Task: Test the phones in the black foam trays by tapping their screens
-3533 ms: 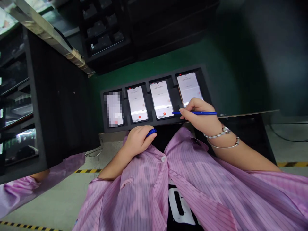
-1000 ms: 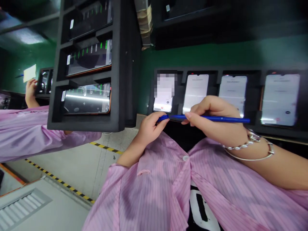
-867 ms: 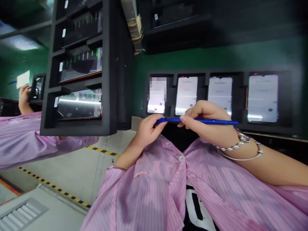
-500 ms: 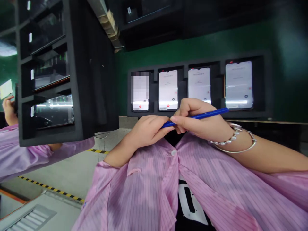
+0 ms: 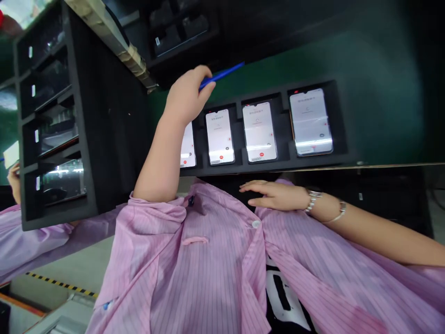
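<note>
Over the far-left corner of the black tray [image 5: 340, 139], the left hand [image 5: 189, 95] pinches a blue pen [image 5: 224, 75], best kept clear of the tray's phones [image 5: 259, 134], while the empty right hand [image 5: 276, 195], fingers loosely parted, hovers nearside.

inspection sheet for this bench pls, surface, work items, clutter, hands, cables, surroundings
surface: green table, dark tray along its front edge
job's things: four phones in the tray, screens lit, leftmost partly hidden by an arm; blue pen
clutter: stacked trays at left, taped post behind
left grip: left hand holds the pen over the tray's left end
right grip: right hand open, nothing seen in it
cables: dark cable by the post
surroundings: co-worker's sleeve at left, striped floor tape
</note>
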`<state>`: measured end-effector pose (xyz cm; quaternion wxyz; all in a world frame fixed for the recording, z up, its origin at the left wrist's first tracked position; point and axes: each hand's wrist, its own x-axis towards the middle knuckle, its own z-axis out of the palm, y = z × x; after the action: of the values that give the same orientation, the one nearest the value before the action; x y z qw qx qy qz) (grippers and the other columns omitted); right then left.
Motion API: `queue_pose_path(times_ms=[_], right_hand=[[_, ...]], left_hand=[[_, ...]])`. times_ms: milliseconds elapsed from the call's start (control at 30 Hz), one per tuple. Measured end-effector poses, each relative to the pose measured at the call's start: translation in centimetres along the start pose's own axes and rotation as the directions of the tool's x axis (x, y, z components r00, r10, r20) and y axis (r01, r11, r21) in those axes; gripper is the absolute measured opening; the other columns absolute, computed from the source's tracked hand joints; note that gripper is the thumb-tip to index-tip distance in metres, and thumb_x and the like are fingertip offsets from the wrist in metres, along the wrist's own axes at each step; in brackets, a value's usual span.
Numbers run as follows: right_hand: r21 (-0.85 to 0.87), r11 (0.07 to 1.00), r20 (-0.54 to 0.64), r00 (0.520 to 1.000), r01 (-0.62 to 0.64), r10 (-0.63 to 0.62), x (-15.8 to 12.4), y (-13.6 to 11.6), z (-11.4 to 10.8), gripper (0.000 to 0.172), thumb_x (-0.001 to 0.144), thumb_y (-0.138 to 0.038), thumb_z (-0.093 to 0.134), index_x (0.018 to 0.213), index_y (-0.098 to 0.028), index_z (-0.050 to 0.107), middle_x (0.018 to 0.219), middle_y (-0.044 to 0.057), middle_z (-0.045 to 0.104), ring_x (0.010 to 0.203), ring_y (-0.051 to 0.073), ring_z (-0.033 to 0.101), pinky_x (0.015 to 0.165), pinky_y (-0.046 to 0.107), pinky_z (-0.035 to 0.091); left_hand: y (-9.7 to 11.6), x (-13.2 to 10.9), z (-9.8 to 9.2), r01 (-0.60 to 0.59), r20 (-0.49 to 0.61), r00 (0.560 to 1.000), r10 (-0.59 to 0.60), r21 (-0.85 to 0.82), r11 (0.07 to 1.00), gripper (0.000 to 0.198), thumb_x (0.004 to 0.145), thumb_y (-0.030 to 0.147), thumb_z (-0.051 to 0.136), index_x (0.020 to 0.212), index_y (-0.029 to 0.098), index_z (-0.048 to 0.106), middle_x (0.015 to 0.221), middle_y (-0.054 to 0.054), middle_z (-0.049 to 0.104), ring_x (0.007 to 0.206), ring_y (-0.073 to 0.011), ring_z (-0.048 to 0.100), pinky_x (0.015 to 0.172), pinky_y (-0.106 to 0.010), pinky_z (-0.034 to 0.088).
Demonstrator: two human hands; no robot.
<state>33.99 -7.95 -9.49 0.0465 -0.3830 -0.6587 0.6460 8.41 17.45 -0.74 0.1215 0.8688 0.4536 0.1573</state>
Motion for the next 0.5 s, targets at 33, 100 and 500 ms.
queue_pose_path(times_ms=[33,100,500], right_hand=[[-0.009,0.999,0.033,0.999,-0.039,0.039,0.5,1.5,0.3,0.074,0.091,-0.071,0.057,0.146,-0.023,0.062,0.163,0.011,0.048,0.156,0.031,0.039,0.132,0.054,0.028],[-0.017,0.996,0.056,0.995,-0.085,0.086,1.9,4.0,0.7,0.083,0.092,-0.074,0.049,0.156,-0.022,0.053,0.170,0.010,0.036,0.161,0.031,0.028,0.134,0.054,0.021],[-0.065,0.998,-0.134,0.991,-0.012,0.003,-4.7,-0.5,-3.7,0.066,0.094,-0.068,0.054,0.147,-0.029,0.063,0.149,0.008,0.062,0.138,0.030,0.060,0.123,0.050,0.045]], left_hand=[[-1.2,0.1,0.8,0.044,0.028,0.999,-0.044,0.007,0.999,0.035,0.099,0.045,0.058,0.128,0.027,0.065,0.115,-0.012,0.068,0.108,-0.0346,0.067,0.098,-0.052,0.052],[-2.4,-0.6,2.1,0.090,0.005,0.996,-0.090,0.009,0.996,0.053,0.097,0.053,0.060,0.141,0.023,0.058,0.131,-0.017,0.063,0.124,-0.0381,0.061,0.111,-0.056,0.046],[2.5,-15.4,-0.4,0.106,-0.087,0.991,-0.098,0.085,0.991,0.050,0.103,0.052,0.053,0.143,0.022,0.056,0.152,-0.017,0.054,0.146,-0.0341,0.046,0.125,-0.055,0.036]])
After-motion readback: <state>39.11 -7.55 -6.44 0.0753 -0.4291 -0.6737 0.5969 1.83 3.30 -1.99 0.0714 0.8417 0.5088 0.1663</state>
